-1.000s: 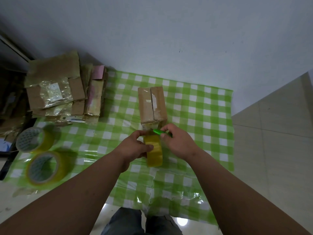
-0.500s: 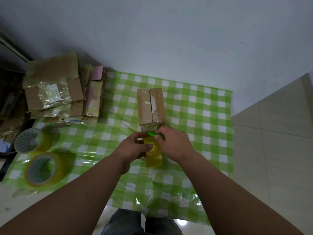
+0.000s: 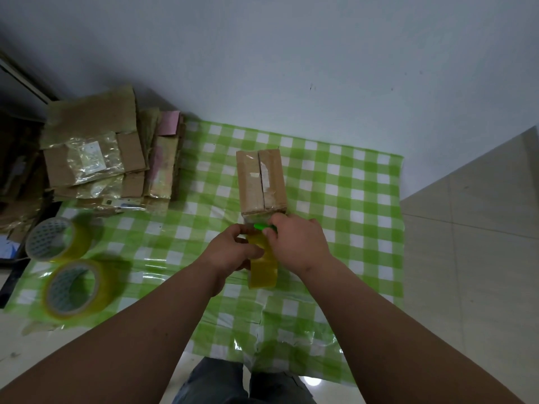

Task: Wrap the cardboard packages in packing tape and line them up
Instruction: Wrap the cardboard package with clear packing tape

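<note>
Both hands have crept toward the box (image 3: 261, 182) mid-cloth (image 3: 350, 199): left hand (image 3: 233, 250) grips the tape roll (image 3: 262, 266), right hand (image 3: 297, 243) pinches a green cutter (image 3: 264, 227), probably about to cut

Plain pale grey-white wall (image 3: 291, 53) fills the upper view, far beyond the fingertips, with a few small dark specks. Green-and-white checked plastic tablecloth (image 3: 350, 182) spreads under and around the fingers, glossy, creased along its near edge. Beige tiled floor (image 3: 472, 258) to the right of the fingers, with thin grout lines; a bright light reflection (image 3: 312, 381) on the floor, nearer than the fingers. Dark frame or ledge (image 3: 20, 80) at far left, too dim to identify. Lighting dim and even.
</note>
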The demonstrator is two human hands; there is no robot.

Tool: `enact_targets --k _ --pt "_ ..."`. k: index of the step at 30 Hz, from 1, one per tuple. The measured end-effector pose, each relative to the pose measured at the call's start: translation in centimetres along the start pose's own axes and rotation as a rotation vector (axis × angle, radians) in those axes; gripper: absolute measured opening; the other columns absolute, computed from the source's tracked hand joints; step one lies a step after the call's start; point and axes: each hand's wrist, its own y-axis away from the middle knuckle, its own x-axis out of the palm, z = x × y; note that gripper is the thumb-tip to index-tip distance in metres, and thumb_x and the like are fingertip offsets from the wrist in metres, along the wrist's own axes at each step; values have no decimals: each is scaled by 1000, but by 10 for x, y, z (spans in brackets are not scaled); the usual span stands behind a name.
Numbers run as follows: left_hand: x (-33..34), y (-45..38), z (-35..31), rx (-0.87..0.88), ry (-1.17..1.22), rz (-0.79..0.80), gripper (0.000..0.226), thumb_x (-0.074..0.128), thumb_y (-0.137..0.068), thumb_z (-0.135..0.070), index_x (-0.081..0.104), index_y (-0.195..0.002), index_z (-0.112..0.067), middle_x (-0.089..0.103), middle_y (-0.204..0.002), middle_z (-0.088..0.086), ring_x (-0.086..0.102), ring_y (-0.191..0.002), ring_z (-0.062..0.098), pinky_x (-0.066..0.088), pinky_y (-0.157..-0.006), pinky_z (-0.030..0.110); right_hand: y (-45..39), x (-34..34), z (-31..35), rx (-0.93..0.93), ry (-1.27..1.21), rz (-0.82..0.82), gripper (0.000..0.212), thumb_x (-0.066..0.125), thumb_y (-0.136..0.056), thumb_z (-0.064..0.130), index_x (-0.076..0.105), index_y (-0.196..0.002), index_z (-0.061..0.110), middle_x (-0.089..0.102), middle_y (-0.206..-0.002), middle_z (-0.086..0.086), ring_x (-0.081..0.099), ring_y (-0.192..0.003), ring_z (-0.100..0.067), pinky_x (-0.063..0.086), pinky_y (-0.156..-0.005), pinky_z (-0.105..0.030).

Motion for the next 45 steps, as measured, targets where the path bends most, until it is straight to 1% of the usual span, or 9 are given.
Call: enact_targets --k 7,19,24,27,29,36,39,42,45 --pt "-6 1 -11 21 -144 -1 35 69 -79 -1 60 -107 -21 62 -88 7 58 -46 7 44 -43 17 -3 -12 -8 -40 135 47 25 39 -100 36 61 -103 25 65 -93 1 60 -89 -23 32 -86 -41" --pt "-9 -7 -29 27 -331 50 33 70 -80 -4 58 -103 -25 60 -94 10 57 -63 22 47 -51 26 -4 -17 -9 28 190 34 11 44 -91 27 52 -84 29 47 -74 6 50 -74 -23 34 -83 -41" --pt "-18 -5 -18 -35 -359 34 30 70 -79 -5 61 -99 -25 61 -88 10 54 -63 22 45 -54 27 0 -19 -32 98 205 19 18 40 -95 28 57 -95 21 44 -71 5 51 -73 -24 33 -80 -40" --pt "-20 -3 -15 -86 -233 50 30 71 -80 -6 64 -101 -26 63 -86 7 50 -56 18 43 -57 28 3 -15 -39 145 82 33 29 39 -97 32 62 -112 22 66 -95 -2 60 -89 -26 36 -88 -41" --pt "-20 -2 -15 -120 -127 70 31 72 -80 -6 66 -103 -27 66 -80 4 51 -51 15 43 -61 29 5 -7 -43 199 -6 55 31 40 -97 33 60 -118 24 67 -109 -3 61 -101 -27 36 -93 -43" --pt "-17 2 -14 -119 -35 151 36 72 -81 -5 63 -108 -27 71 -69 -6 61 -50 13 43 -72 35 17 28 -51 248 89 346 56 42 -90 22 36 -145 31 49 -134 -6 48 -124 -31 25 -106 -53" --pt "-17 4 -13 -113 -23 163 36 72 -82 -6 63 -109 -28 72 -69 -7 62 -51 14 45 -75 36 21 32 -51 220 130 304 61 47 -87 23 36 -147 34 40 -145 -2 37 -132 -30 23 -108 -53" --pt "-16 7 -12 -110 19 159 35 73 -82 -8 62 -109 -28 72 -72 -6 64 -53 15 46 -72 34 22 25 -42 321 -160 137 41 52 -88 26 59 -128 32 52 -133 2 46 -124 -24 26 -107 -46" --pt "-15 10 -9 -124 102 127 31 73 -84 -15 62 -110 -27 72 -83 -2 64 -56 18 46 -68 32 32 12 -24 384 -838 104 26 53 -78 37 70 -89 20 68 -97 -4 60 -96 -23 47 -92 -32"
